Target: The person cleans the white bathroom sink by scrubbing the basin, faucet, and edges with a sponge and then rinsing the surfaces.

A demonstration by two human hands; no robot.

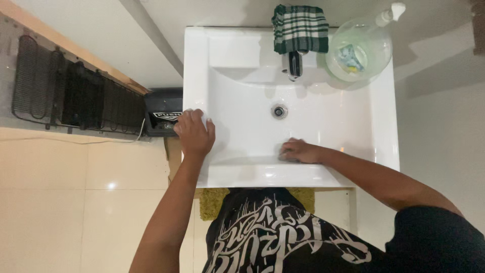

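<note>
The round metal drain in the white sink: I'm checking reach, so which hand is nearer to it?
Right. The right hand lies inside the white sink basin, just below the round metal drain. The left hand rests on the sink's left rim, farther off.

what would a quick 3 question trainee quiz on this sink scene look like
1. True or false: the left hand rests on the left rim of the white sink.
2. What lies folded over the tap? A) a checked cloth B) a sponge C) a glove
3. Where in the basin is the right hand pressed?

Key:
1. True.
2. A, the green checked cloth.
3. On the front inner slope, below the drain; whether it holds something under the fingers cannot be told.
</note>
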